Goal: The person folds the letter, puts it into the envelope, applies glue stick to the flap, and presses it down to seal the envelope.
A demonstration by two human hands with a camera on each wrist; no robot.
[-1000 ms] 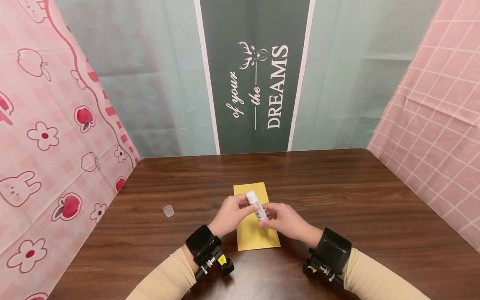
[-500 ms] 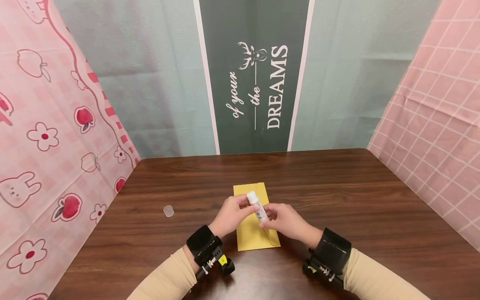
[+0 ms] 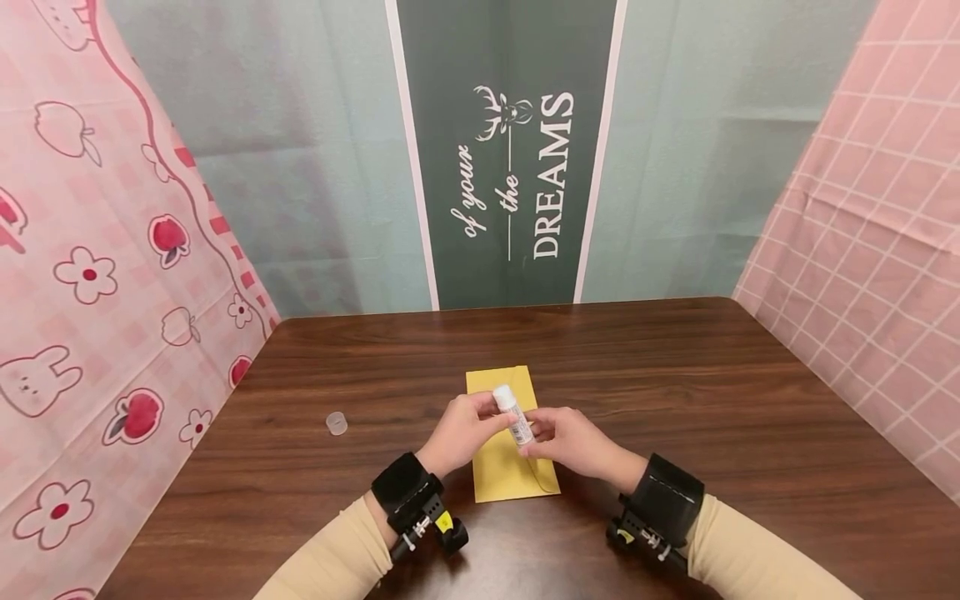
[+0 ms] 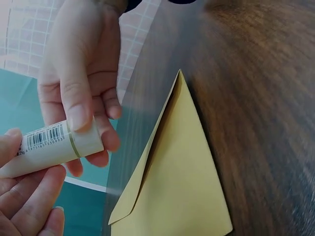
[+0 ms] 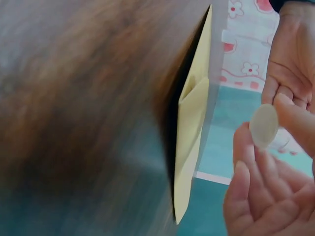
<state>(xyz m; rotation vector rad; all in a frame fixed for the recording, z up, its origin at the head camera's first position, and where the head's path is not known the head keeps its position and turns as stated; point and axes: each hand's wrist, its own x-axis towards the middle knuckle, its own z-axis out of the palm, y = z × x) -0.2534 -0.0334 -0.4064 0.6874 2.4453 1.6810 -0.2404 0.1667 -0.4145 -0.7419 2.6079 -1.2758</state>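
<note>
A white glue stick (image 3: 517,425) with a barcode label is held tilted above a yellow envelope (image 3: 498,479). My left hand (image 3: 461,431) grips its body between thumb and fingers. At the lower end, my right hand (image 3: 581,446) pinches the base; the left wrist view shows the thumb across the ring-shaped bottom of the glue stick (image 4: 47,147). The right wrist view shows only the round underside of the glue stick (image 5: 264,126). Along its right side the envelope has a flap that stands slightly raised, as seen in the left wrist view.
A small clear cap (image 3: 337,423) lies on the brown wooden table (image 3: 675,367), left of the hands. Pink patterned cloth (image 3: 90,350) hangs on the left, a pink grid cloth (image 3: 870,217) on the right, and a green curtain (image 3: 675,167) behind.
</note>
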